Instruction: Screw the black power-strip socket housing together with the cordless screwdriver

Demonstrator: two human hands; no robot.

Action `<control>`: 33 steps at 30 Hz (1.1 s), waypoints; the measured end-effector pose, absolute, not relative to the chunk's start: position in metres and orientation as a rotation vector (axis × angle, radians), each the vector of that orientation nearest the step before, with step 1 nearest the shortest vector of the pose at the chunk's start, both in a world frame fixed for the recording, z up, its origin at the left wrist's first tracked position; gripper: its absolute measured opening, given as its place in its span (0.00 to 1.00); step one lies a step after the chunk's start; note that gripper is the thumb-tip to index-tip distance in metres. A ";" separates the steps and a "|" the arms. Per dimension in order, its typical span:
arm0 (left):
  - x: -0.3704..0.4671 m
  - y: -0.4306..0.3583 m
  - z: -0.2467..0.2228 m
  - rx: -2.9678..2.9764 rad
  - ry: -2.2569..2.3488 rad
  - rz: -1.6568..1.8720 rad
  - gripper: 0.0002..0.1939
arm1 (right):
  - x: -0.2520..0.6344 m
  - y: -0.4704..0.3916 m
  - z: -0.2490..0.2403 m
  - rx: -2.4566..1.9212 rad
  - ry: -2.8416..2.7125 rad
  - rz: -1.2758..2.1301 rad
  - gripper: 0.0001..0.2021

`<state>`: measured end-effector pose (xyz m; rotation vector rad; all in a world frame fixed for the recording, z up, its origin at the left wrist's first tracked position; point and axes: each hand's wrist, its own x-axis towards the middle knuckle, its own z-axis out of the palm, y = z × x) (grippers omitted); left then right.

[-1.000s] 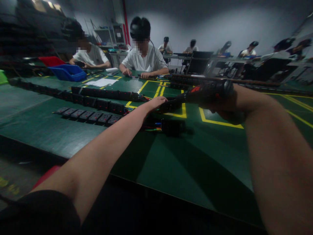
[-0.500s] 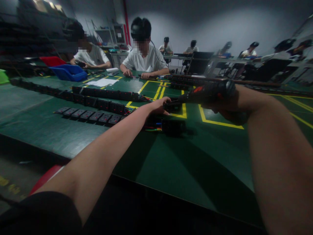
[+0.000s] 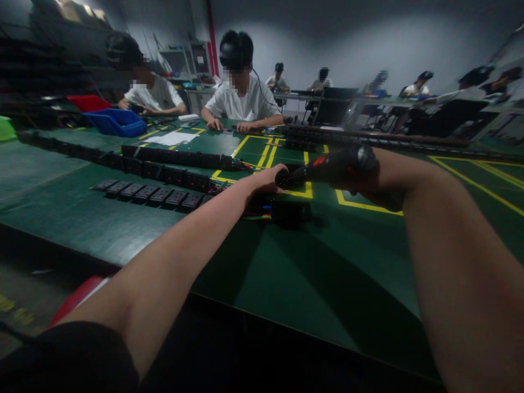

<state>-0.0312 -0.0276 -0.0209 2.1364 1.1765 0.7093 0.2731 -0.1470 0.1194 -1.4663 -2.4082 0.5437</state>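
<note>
My right hand (image 3: 379,183) is wrapped round a black power tool (image 3: 339,165) with orange marks, which lies level and points left. The tool's tip is at a small black part beside my left hand (image 3: 270,179). My left hand's fingers are closed round that part, mostly hidden by the tool. Just below sits a black block (image 3: 291,212) with coloured wires on its left side. To the left a row of black socket modules (image 3: 159,195) lies on the green table (image 3: 245,273).
Long black strips (image 3: 176,157) with wires lie behind my left arm. Farther back are a blue bin (image 3: 117,121), a red bin (image 3: 88,102) and white papers (image 3: 171,137). Two people in white shirts sit across the table, with several others behind.
The power tool and my right hand have moved left and slightly down, bringing the tool's tip to the part at my left hand. My left hand has hardly moved.
</note>
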 end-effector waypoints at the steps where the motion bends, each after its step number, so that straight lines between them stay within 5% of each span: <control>1: -0.031 -0.028 -0.021 2.139 1.181 0.702 0.40 | 0.272 -0.145 0.118 -1.479 -2.419 0.555 0.26; 5: -0.031 -0.026 -0.021 2.141 1.189 0.705 0.38 | 0.271 -0.135 0.113 -1.498 -2.455 0.581 0.30; 17: -0.031 -0.028 -0.016 2.143 1.263 0.687 0.32 | 0.273 -0.126 0.102 -1.535 -2.441 0.548 0.24; 25: -0.031 -0.017 -0.023 2.239 1.271 0.633 0.37 | 0.260 -0.137 0.105 -1.458 -2.513 0.660 0.40; 33: -0.029 -0.020 -0.021 2.328 1.321 0.548 0.40 | 0.249 -0.149 0.115 -1.485 -2.592 0.630 0.39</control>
